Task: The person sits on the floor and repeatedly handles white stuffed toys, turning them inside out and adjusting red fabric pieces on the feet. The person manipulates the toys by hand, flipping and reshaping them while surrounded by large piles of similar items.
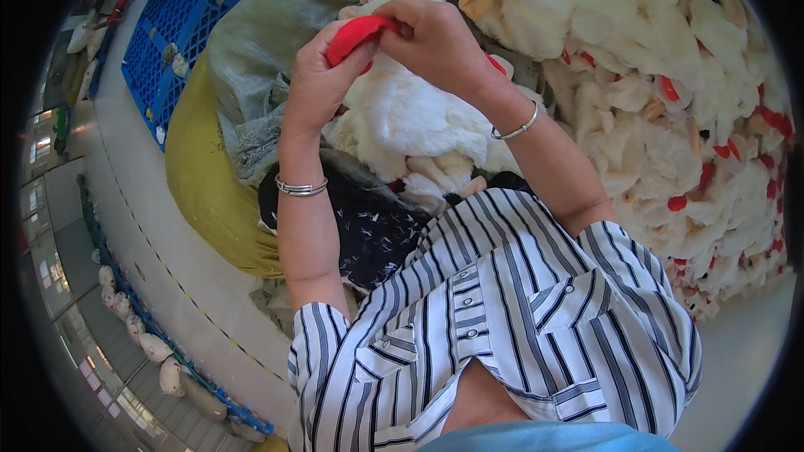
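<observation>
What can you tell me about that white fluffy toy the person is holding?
The white plush toy looks like soft, shaggy fur with a red fabric part at its top and pale tan pieces lower down. It lies over the person's lap, against a dark cloth. The left hand and right hand both pinch the red part.

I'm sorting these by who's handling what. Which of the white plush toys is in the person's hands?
The white plush toy on the lap, apart from the heap at right. Left hand and right hand both pinch its red part.
</observation>
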Tool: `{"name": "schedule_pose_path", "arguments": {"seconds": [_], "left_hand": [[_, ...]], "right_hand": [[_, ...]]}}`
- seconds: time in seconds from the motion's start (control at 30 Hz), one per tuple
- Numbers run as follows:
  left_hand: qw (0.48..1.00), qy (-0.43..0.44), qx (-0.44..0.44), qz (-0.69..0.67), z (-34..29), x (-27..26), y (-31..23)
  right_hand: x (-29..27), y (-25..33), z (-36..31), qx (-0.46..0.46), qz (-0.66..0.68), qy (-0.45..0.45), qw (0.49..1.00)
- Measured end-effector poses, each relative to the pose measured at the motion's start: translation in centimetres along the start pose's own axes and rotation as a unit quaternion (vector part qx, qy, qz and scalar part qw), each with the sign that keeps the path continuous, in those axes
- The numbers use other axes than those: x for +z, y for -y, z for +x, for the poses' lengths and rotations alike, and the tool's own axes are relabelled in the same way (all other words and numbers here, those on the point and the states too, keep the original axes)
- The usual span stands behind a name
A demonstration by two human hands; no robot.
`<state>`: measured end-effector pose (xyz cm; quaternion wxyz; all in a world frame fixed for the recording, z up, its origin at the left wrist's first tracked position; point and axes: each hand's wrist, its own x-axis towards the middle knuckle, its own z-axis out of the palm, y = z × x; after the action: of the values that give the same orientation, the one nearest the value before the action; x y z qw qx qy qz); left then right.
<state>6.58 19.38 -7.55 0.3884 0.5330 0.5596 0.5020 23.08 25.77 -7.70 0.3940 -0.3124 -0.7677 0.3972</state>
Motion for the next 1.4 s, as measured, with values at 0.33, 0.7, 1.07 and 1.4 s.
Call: {"name": "schedule_pose_path", "arguments": {"seconds": [0.33,0.7,1.07,1.4], "left_hand": [[0.996,-0.088,0.020,-0.005,0.4,-1.5,0.9],[0.950,-0.289,0.075,-0.093,1.1,-5.8,2.0],[0.869,-0.346,0.208,-0.285,-2.0,-11.8,1.2],[0.924,-0.054,0.147,-0.348,-2.4,-9.6,1.9]], "right_hand": [[-1.8,-3.0,0.4,0.050,0.080,0.011,0.996],[-4.2,-17.3,-8.8,0.261,-0.138,0.170,0.940],[-19.3,-2.5,-4.0,-0.110,0.285,-0.159,0.939],[-2.7,-2.7,-6.4,0.214,-0.060,0.334,0.916]]}}
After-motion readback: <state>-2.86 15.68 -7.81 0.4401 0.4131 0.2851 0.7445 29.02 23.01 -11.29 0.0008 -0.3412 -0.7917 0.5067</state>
